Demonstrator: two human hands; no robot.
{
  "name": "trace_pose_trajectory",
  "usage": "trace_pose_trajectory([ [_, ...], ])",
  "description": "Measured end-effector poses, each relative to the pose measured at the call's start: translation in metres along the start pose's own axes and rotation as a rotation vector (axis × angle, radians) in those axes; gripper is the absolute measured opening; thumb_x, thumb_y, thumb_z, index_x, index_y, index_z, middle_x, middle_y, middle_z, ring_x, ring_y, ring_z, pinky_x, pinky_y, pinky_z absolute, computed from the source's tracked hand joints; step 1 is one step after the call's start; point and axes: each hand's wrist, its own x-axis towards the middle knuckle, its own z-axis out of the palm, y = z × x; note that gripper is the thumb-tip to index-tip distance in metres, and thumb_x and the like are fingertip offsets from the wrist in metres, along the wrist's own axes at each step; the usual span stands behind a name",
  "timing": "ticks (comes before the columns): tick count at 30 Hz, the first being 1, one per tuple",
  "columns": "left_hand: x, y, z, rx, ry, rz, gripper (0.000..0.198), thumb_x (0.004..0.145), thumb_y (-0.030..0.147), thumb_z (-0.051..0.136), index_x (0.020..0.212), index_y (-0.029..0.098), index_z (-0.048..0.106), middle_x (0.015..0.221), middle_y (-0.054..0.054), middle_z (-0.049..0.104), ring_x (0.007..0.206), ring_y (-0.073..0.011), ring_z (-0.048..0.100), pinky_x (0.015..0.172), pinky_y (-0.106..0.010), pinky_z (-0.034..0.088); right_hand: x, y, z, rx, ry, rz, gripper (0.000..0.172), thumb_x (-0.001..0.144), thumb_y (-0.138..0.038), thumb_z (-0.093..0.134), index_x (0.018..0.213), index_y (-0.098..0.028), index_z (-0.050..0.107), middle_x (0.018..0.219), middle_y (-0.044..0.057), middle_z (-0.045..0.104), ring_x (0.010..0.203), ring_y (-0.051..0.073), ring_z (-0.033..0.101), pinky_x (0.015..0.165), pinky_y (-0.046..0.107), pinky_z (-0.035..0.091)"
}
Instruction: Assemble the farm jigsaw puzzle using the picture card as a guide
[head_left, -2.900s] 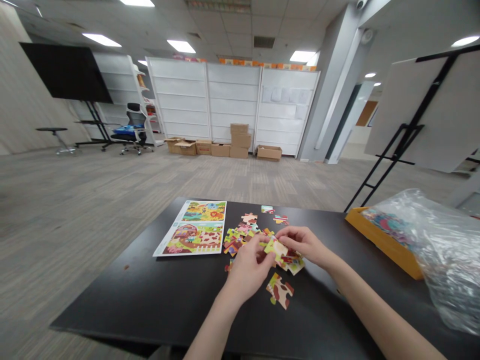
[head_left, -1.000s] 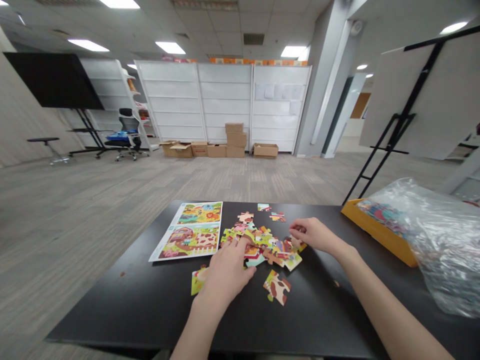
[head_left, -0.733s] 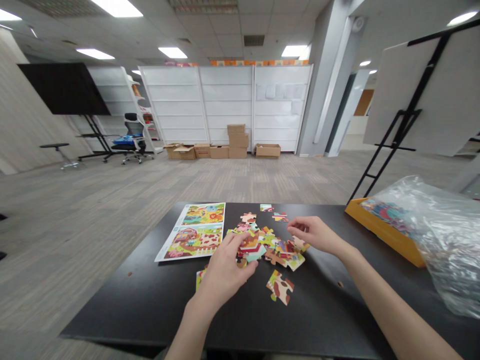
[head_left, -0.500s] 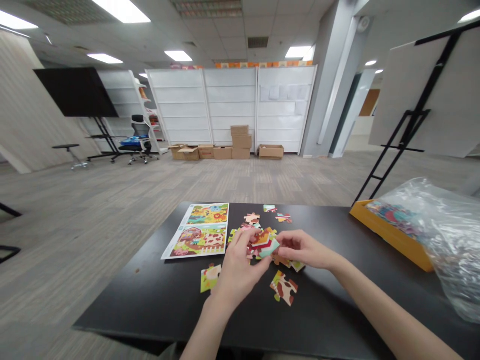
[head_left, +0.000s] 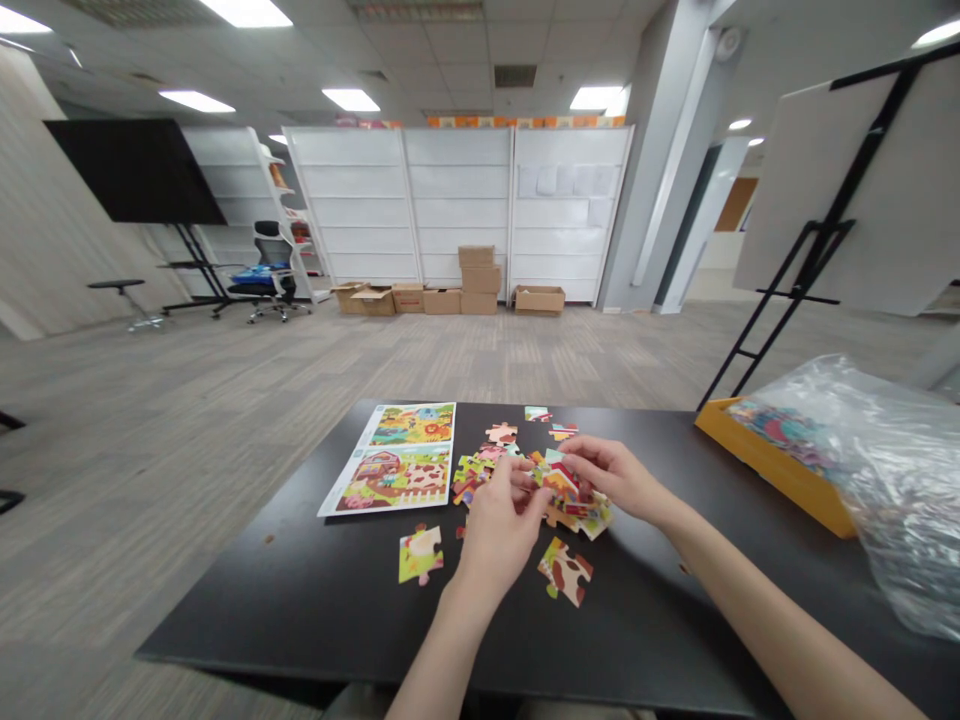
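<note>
- Head view: your left hand (head_left: 499, 525) and right hand (head_left: 611, 482) meet above the dark surface (head_left: 315, 610), fingers curled, both pinching one puzzle piece (head_left: 559, 478) between them.
- That piece hangs over the pile of loose pieces (head_left: 480, 468), right of the picture sheet (head_left: 397, 458).
- A cow-patched piece (head_left: 565, 571) lies just beside your left hand.

Head-worn view, facing forward and down, near the black table (head_left: 315, 610), room beyond
</note>
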Motion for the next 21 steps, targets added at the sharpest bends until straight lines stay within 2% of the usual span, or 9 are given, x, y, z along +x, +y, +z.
trace_pose_trajectory([
  [3, 0.0, -0.003, 0.002, -0.023, -0.078, 0.034, 0.029, 0.087, 0.027, 0.063, 0.116, 0.021, 0.057, 0.083, -0.001, 0.07, 0.074, -0.0168, 0.072, 0.07, -0.028, 0.056, 0.0, 0.001, 0.003, -0.026, -0.036, 0.0, 0.042, 0.087, -0.06, 0.066, 0.099, -0.02, 0.069, 0.065, -0.001, 0.059, 0.052, 0.012, 0.052, 0.048, 0.024, 0.042],
  [7, 0.002, -0.005, 0.002, 0.057, -0.066, 0.044, 0.028, 0.09, 0.024, 0.06, 0.118, 0.022, 0.057, 0.08, 0.0, 0.072, 0.078, -0.019, 0.073, 0.076, -0.03, 0.055, 0.002, 0.009, 0.005, 0.064, -0.044, 0.014, 0.042, 0.084, -0.058, 0.072, 0.103, -0.022, 0.062, 0.067, -0.004, 0.06, 0.052, 0.01, 0.051, 0.048, 0.022, 0.039],
  [9, 0.003, -0.004, -0.001, 0.123, -0.066, 0.058, 0.03, 0.091, 0.023, 0.059, 0.121, 0.024, 0.057, 0.082, 0.0, 0.074, 0.083, -0.0206, 0.074, 0.077, -0.031, 0.054, 0.005, 0.015, 0.0, 0.087, -0.01, -0.009, 0.042, 0.082, -0.056, 0.074, 0.1, -0.021, 0.061, 0.073, -0.002, 0.065, 0.058, 0.012, 0.056, 0.053, 0.023, 0.044],
  [11, 0.003, -0.001, -0.004, 0.247, -0.065, 0.085, 0.034, 0.092, 0.022, 0.057, 0.126, 0.025, 0.055, 0.086, -0.001, 0.076, 0.086, -0.0224, 0.073, 0.077, -0.032, 0.053, 0.012, 0.021, -0.01, 0.058, 0.086, -0.03, 0.043, 0.081, -0.057, 0.074, 0.099, -0.02, 0.063, 0.077, 0.0, 0.069, 0.063, 0.013, 0.059, 0.058, 0.025, 0.047],
  [15, 0.001, 0.004, -0.01, 0.563, -0.087, 0.134, 0.035, 0.096, 0.02, 0.052, 0.131, 0.025, 0.054, 0.098, -0.006, 0.076, 0.089, -0.0255, 0.074, 0.074, -0.032, 0.049, 0.043, 0.039, -0.044, -0.073, 0.315, 0.01, 0.052, 0.077, -0.062, 0.074, 0.1, -0.016, 0.068, 0.068, 0.001, 0.07, 0.059, 0.014, 0.057, 0.057, 0.027, 0.045],
  [18, -0.001, 0.006, -0.012, 0.68, -0.134, 0.174, 0.033, 0.098, 0.022, 0.049, 0.131, 0.024, 0.055, 0.1, -0.008, 0.076, 0.089, -0.0256, 0.074, 0.073, -0.03, 0.048, 0.075, 0.055, -0.066, -0.132, 0.352, 0.067, 0.056, 0.069, -0.063, 0.076, 0.095, -0.014, 0.07, 0.074, 0.006, 0.075, 0.063, 0.016, 0.063, 0.061, 0.029, 0.048],
  [21, 0.0, 0.005, -0.013, 0.72, -0.155, 0.208, 0.032, 0.099, 0.024, 0.047, 0.13, 0.022, 0.056, 0.096, -0.008, 0.075, 0.088, -0.0269, 0.073, 0.072, -0.032, 0.049, 0.105, 0.071, -0.076, -0.141, 0.372, 0.077, 0.055, 0.065, -0.061, 0.079, 0.091, -0.014, 0.07, 0.076, 0.008, 0.077, 0.067, 0.019, 0.069, 0.068, 0.031, 0.052],
])
